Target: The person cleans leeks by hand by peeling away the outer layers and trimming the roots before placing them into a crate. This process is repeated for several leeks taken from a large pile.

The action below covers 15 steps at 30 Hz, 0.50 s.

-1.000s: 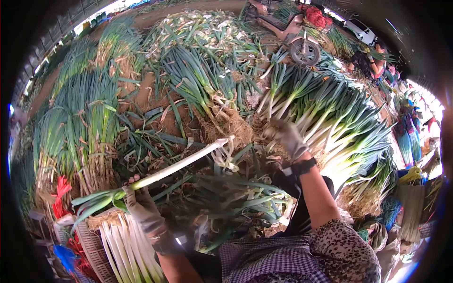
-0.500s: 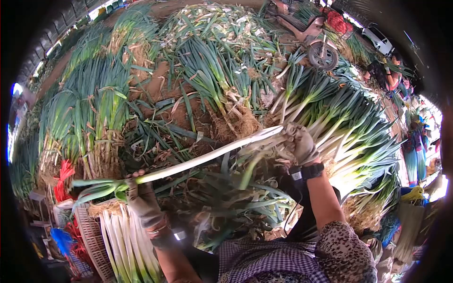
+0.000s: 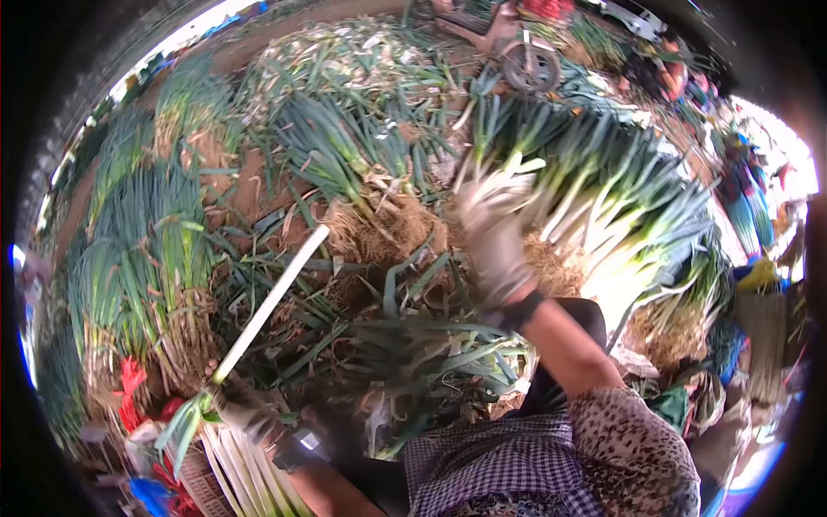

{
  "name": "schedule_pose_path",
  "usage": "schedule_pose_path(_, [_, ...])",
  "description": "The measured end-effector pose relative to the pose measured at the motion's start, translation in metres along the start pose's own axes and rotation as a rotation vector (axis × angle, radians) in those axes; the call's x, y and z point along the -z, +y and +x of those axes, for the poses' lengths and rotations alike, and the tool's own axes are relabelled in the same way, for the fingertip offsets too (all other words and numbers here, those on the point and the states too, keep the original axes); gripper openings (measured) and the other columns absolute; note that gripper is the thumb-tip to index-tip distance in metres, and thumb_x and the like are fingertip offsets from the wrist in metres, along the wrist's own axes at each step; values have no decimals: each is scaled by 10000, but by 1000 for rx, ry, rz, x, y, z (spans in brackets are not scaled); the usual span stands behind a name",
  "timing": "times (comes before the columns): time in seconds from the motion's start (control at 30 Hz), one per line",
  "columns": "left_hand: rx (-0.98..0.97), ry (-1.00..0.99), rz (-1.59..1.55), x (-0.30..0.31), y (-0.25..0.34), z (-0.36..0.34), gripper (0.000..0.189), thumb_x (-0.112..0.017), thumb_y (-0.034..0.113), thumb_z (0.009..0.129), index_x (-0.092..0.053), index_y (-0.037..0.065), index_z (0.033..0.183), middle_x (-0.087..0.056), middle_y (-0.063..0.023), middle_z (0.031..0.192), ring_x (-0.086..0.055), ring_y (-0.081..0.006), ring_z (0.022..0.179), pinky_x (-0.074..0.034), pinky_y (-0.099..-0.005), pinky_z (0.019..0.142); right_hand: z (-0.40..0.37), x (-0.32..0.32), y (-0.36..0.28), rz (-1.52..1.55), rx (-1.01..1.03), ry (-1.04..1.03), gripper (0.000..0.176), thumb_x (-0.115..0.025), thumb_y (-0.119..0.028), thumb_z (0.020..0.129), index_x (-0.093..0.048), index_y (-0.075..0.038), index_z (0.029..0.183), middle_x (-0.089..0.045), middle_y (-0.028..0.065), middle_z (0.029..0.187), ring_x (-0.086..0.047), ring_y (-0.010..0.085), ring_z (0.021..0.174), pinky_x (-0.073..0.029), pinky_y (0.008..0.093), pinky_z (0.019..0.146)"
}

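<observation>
The gloved left hand (image 3: 245, 409), at the lower left of the frame, is clamped round the leafy end of a peeled leek (image 3: 271, 302), its white shaft slanting up toward the centre. The gloved right hand (image 3: 493, 233), well apart at upper centre, is against the white bases of the heaped leeks (image 3: 603, 189), too blurred to tell whether it grips. A firm hold near the leaves probably keeps the shaft clean and steady above the trimmed stalks (image 3: 250, 478).
</observation>
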<state>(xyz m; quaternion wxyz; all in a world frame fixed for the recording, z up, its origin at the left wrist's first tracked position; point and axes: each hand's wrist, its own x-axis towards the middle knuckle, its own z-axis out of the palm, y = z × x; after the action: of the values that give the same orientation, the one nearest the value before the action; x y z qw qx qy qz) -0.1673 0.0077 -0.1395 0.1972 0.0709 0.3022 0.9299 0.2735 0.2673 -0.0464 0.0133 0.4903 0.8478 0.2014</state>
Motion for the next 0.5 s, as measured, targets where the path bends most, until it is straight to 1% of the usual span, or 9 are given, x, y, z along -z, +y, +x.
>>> schedule_pose_path(0.03, [-1,8,6,-5,-5,1,277,-572,169,961,-604,-72,1094,-658,-191,1124,-626,-279,1080,-536,-355,963,-30,22,-51,130,259,-213,154,-551,-156,866,-663,-81,941,-652,53,878,-621,189,798,-499,353,746])
schedule_pose_path(0.07, [21,-29,-16,-27,-6,-11,273,-578,149,956,-607,-89,1086,-656,-218,1118,-635,-286,1068,-550,-347,949,-73,-2,-86,545,437,-261,333,-599,-318,851,-637,-79,1080,-665,110,966,-632,260,897,-471,402,864])
schedule_pose_path(0.13, [15,-128,33,-27,-5,-9,268,-578,141,955,-612,-90,1087,-656,-217,1118,-636,-275,1067,-550,-335,948,-117,-56,-159,1152,586,-149,598,-675,-519,800,-603,-122,1241,-674,159,1058,-640,352,978,-466,453,941])
schedule_pose_path(0.17, [-9,-157,29,-28,-14,-11,265,-578,137,955,-614,-90,1088,-656,-216,1118,-637,-270,1066,-549,-329,947,-109,-51,-154,1173,619,-171,597,-688,-522,787,-600,-156,1250,-670,150,1068,-637,364,970,-482,456,908])
schedule_pose_path(0.2, [36,-149,79,-35,-10,-18,245,-580,105,949,-618,-86,1099,-662,-191,1117,-645,-247,1036,-544,-311,953,-100,-44,-149,1195,652,-193,599,-701,-525,775,-597,-190,1260,-666,142,1077,-635,375,962,-498,459,875])
schedule_pose_path(0.27, [-164,-214,683,-14,-15,-5,260,-594,119,943,-625,-78,1109,-665,-171,1112,-645,-231,1011,-542,-298,934,-93,44,-90,1010,701,-549,518,-693,-458,798,-597,-233,1255,-657,124,1107,-633,375,963,-513,470,829])
schedule_pose_path(0.37, [-368,-247,1185,-46,-28,-23,273,-607,117,932,-613,-59,1141,-661,-170,1116,-645,-248,1007,-537,-315,910,-78,55,-56,895,671,-176,520,-686,-213,801,-553,-140,1299,-525,138,1335,-665,328,889,-543,424,782])
schedule_pose_path(0.43, [-539,-342,1492,-81,-30,-56,287,-616,115,925,-605,-46,1163,-658,-169,1119,-645,-259,1005,-533,-326,894,-71,92,3,1168,316,150,522,-666,-296,787,-559,-214,1291,-509,137,1349,-605,395,1035,-502,465,855])
schedule_pose_path(0.5, [-735,-457,1705,-123,-27,-98,305,-624,114,918,-597,-33,1184,-655,-168,1121,-646,-270,1002,-530,-338,878,-59,49,15,820,130,601,553,-676,-259,776,-545,-207,1310,-394,192,1440,-516,452,1158,-443,474,968])
